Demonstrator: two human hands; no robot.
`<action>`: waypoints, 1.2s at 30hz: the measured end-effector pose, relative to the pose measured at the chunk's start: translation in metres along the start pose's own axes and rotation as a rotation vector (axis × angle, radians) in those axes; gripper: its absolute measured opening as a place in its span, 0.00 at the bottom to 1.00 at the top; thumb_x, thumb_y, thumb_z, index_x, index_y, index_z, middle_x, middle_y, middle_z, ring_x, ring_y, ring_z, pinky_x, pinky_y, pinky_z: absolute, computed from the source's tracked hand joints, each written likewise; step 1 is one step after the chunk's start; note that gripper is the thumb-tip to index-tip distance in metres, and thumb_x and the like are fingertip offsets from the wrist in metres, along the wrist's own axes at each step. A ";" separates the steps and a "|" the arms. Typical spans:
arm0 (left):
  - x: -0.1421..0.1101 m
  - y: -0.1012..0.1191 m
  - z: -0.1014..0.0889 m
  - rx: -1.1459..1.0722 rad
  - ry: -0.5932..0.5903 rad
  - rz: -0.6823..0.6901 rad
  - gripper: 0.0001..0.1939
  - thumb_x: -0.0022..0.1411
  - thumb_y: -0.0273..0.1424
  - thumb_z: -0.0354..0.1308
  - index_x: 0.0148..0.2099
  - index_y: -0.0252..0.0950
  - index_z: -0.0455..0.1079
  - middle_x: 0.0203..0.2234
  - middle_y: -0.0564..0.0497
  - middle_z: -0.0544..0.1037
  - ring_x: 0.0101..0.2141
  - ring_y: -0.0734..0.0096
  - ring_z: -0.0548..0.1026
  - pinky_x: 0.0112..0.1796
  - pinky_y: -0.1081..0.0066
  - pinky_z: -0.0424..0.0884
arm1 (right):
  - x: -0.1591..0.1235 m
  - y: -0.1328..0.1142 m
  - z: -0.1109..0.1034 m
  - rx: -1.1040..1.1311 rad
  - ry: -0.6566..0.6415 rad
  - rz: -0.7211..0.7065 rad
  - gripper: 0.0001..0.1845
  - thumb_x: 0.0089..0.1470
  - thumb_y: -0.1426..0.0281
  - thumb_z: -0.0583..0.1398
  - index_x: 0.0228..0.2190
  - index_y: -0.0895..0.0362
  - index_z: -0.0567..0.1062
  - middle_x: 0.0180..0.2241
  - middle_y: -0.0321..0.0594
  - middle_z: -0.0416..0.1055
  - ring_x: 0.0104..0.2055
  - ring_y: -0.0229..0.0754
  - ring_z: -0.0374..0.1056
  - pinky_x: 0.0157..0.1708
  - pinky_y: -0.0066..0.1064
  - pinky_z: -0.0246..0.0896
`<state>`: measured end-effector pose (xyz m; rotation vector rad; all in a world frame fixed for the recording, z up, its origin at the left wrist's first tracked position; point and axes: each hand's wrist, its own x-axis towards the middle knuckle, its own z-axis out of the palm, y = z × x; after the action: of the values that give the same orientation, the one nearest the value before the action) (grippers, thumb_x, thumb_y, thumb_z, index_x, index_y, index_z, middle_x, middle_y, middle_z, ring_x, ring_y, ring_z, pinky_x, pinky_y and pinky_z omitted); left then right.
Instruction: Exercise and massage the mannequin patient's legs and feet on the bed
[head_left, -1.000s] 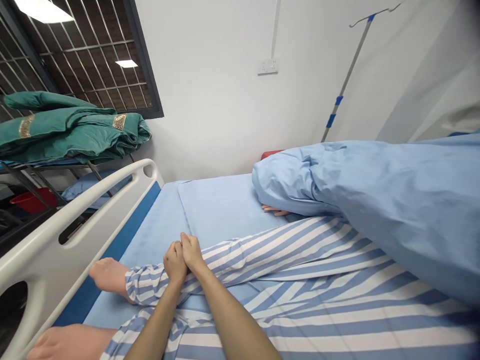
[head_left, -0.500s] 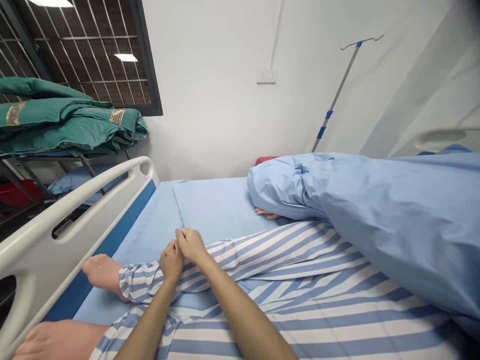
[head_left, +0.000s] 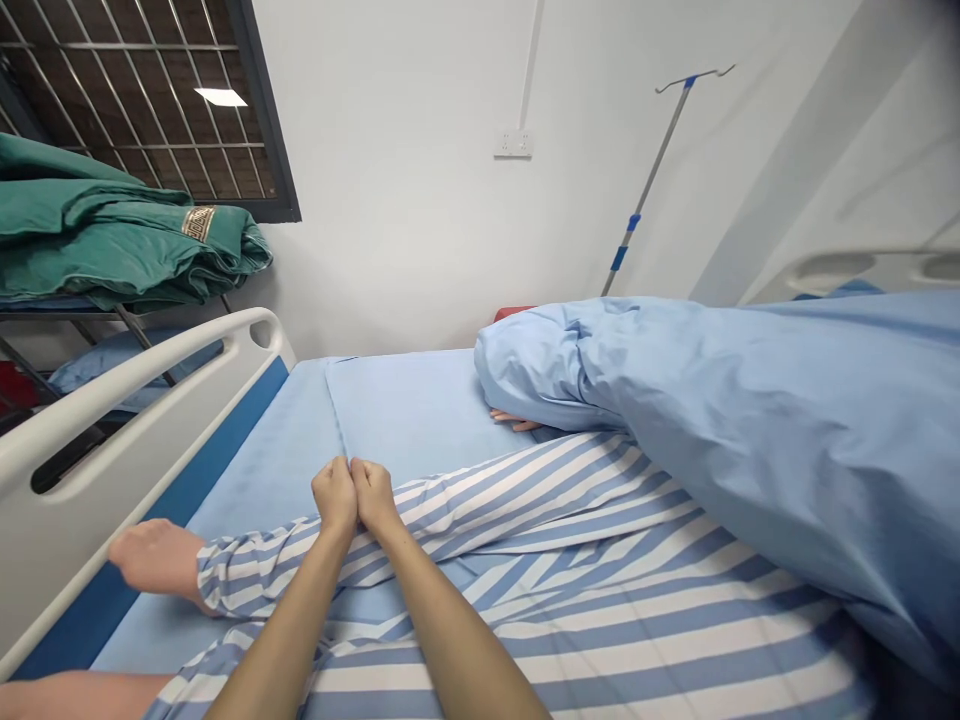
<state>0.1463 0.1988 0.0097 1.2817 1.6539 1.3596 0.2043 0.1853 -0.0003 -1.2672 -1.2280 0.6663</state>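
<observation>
My left hand [head_left: 335, 494] is closed in a fist above the lower part of the far leg, clad in blue-and-white striped trousers [head_left: 517, 500]. Right beside it, my right hand [head_left: 373, 492] is also a fist, and the two touch or nearly touch at the thumb sides. Nothing shows in either hand, though the undersides of the fingers are hidden. A bare, manikin-like foot [head_left: 161, 560] sticks out of the far trouser leg, left of my hands. The nearer foot [head_left: 82, 695] is cut off by the frame's edge.
A light blue quilt [head_left: 712, 390] covers the upper body, with fingertips [head_left: 514, 420] showing beneath it. The bed's white end board [head_left: 150, 370] stands at left. Behind are folded green covers [head_left: 135, 245] on a rack, a drip stand [head_left: 652, 180] and a wall socket [head_left: 513, 144].
My hands have shifted from overlapping, right over left, to side by side as two fists. The camera view has turned a little to the right.
</observation>
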 end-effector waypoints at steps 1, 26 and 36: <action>-0.003 -0.003 0.001 0.060 -0.016 0.046 0.15 0.55 0.36 0.46 0.18 0.37 0.56 0.12 0.58 0.59 0.20 0.77 0.57 0.23 0.74 0.55 | 0.000 0.001 0.000 0.022 0.020 0.017 0.23 0.57 0.62 0.47 0.14 0.57 0.62 0.15 0.31 0.57 0.21 0.34 0.52 0.21 0.25 0.45; -0.024 0.018 0.050 0.059 -0.117 0.080 0.15 0.54 0.37 0.45 0.19 0.38 0.53 0.14 0.58 0.57 0.21 0.77 0.56 0.23 0.74 0.53 | 0.004 0.012 -0.052 0.045 0.102 0.038 0.22 0.58 0.61 0.46 0.17 0.56 0.63 0.17 0.33 0.61 0.22 0.35 0.56 0.23 0.25 0.48; -0.033 0.005 0.050 0.316 -0.137 0.206 0.18 0.59 0.36 0.43 0.19 0.37 0.60 0.16 0.55 0.65 0.21 0.76 0.58 0.25 0.74 0.52 | 0.016 -0.004 -0.072 -0.249 0.048 -0.016 0.22 0.59 0.62 0.46 0.16 0.56 0.62 0.17 0.33 0.59 0.22 0.35 0.53 0.25 0.27 0.46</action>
<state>0.2035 0.1842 -0.0022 1.7290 1.7257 1.1226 0.2749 0.1744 0.0188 -1.4678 -1.3088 0.4787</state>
